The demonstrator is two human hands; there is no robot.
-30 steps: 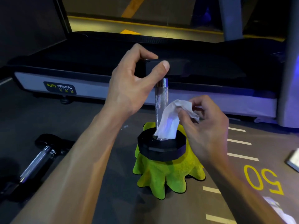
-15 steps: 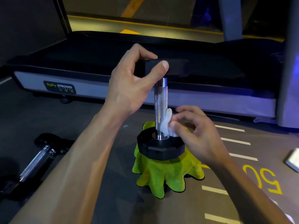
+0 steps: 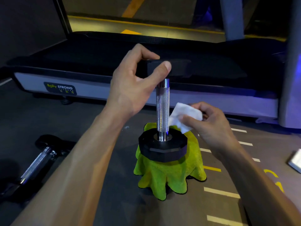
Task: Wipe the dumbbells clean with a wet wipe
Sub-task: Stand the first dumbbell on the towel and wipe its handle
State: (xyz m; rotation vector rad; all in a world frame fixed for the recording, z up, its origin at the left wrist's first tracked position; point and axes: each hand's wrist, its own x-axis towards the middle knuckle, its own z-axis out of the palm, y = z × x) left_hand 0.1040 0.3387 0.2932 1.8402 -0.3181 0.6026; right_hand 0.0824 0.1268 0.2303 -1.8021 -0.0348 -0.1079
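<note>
Since half a second ago the right hand [image 3: 211, 126] has drawn the wipe [image 3: 185, 116] up and a little away from the foot of the bar, so the white sheet now sits just beside the lower part of the handle [image 3: 162, 108] rather than pressed down against the bottom weight; whether it touches the metal cannot be told. The left hand [image 3: 135, 88] has kept its place.

From the head camera, the dumbbell [image 3: 162, 144] stands upright on a green cloth [image 3: 167, 175] draped over some hidden support on the floor [image 3: 114, 201]. The left hand pinches the top weight [image 3: 156, 69] from the left, thumb on its near face and fingers curled over the upper edge (the weight is dark and merges with the treadmill [image 3: 211, 98] behind). The right hand, to the right of the bar and above the lower weight, holds the folded wipe between thumb and curled fingers.

A second dumbbell [image 3: 37, 162] lies on its side on the floor at the left, well apart from both hands. A pale flat object [image 3: 295, 160] shows at the right edge, too cropped to name.
</note>
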